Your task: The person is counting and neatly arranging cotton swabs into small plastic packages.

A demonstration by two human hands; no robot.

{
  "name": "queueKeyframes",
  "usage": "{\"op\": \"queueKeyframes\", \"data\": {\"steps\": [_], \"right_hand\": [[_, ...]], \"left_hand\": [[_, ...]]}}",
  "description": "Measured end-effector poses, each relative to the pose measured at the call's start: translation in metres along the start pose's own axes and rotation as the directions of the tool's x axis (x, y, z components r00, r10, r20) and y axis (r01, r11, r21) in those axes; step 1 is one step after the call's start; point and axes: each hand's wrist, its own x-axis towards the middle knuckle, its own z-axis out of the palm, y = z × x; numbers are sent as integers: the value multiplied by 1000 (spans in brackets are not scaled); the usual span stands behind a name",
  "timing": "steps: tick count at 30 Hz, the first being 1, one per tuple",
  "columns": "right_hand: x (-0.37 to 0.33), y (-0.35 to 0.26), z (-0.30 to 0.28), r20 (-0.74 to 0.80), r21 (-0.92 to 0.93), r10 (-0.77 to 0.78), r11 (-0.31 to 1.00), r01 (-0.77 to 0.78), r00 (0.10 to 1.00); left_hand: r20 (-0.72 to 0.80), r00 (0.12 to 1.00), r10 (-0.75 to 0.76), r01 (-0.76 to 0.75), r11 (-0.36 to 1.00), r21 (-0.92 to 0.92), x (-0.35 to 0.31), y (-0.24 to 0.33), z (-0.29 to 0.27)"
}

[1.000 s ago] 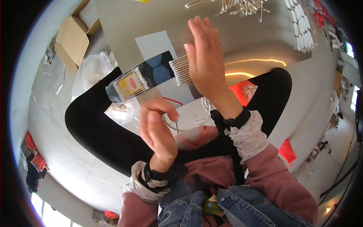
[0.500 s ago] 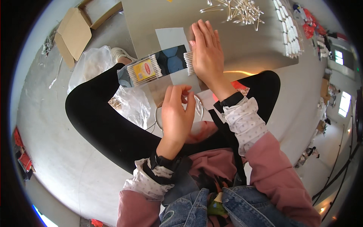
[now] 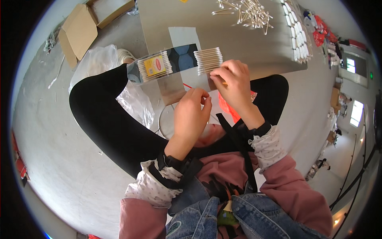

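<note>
A flat row of cotton swabs lies side by side at the near edge of the board. By its near right corner, my right hand is closed in a pinch. A small yellow bit shows at its fingers, too little to name. My left hand hovers nearer to me, fingers curled in toward the thumb; whatever they hold, if anything, is hidden. Left of the row, a clear pack of cotton swabs with a yellow card rests on a dark strip with blue patches.
Loose cotton swabs are heaped on the board. White swab bundles line its right side. Between my legs are a round rim and a red bag. Clear plastic and a cardboard box lie left.
My right hand has come back toward me from flat beside the swab row and closed into a pinch, uncovering the row. My left hand's fingers have curled closer to the thumb.
</note>
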Motion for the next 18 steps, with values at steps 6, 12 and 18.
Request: {"op": "queueKeyframes", "data": {"steps": [6,12,18], "right_hand": [[1,-7,1,23,-22,39,999,-39,999],[3,-5,-3,121,-19,14,1000,-12,993],[0,-1,0,239,-51,49,998,-38,970]], "left_hand": [[-43,998,41,-42,999,-32,-2,-8,2],[-47,997,54,-56,997,-54,-1,-10,0],[-54,998,20,-24,997,-78,0,-14,1]]}}
